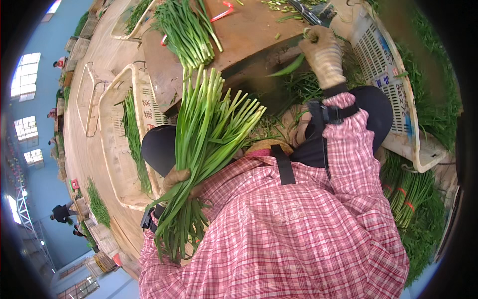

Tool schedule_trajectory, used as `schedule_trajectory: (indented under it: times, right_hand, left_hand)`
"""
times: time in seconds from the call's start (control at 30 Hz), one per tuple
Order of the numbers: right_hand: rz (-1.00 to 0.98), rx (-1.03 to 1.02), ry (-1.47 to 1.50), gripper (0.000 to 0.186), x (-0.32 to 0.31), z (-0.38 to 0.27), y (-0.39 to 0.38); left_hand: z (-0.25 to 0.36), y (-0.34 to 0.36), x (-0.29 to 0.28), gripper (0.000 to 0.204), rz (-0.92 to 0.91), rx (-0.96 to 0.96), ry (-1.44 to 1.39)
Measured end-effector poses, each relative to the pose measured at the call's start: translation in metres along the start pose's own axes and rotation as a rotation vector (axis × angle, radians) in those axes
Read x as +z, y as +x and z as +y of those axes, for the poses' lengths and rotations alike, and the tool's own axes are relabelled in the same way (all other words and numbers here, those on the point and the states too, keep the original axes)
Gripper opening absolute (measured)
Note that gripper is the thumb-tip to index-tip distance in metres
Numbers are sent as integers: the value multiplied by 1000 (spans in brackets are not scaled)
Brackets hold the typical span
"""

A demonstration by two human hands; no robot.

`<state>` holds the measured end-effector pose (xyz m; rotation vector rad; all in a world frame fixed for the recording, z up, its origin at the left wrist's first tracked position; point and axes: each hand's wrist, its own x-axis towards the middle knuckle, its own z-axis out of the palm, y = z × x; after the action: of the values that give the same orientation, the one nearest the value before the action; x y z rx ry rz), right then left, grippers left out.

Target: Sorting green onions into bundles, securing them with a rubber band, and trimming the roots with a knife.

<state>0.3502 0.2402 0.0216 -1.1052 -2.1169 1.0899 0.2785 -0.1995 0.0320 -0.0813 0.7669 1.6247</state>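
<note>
My gloved left hand [175,180] is wrapped round a large bunch of leafy green stalks [204,129], perhaps garlic chives. Their pale cut ends fan out up and to the right, and the leaves hang down over my left forearm. My right hand [322,52], in a striped, soiled glove, is raised near the board's right end with its fingers curled in. A bit of green shows at its fingertips, too small to make out. Left of that hand, a single loose leaf [289,67] is in the air, apart from the glove.
Another bunch of greens [185,32] lies on the brown board [244,37], near a red strip [222,12]. Crates flank me, one at left [110,149] and one at right [381,65]. Tied bundles [401,199] lie at right. Leaf scraps [303,87] lie below the board.
</note>
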Motion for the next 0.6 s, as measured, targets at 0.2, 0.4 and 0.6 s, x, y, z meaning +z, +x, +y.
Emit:
schedule_trajectory:
  times: [0.2, 0.4, 0.6]
  right_hand:
    - [-732, -248, 281, 28, 70, 3, -71]
    - [-639, -261, 341, 27, 61, -11, -58]
    - [-545, -416, -189, 36, 54, -7, -52]
  left_hand:
    - [-5, 8, 14, 39, 129, 55, 115]
    - [-7, 6, 8, 38, 31, 33, 15]
    - [-6, 0, 5, 41, 111, 48, 129]
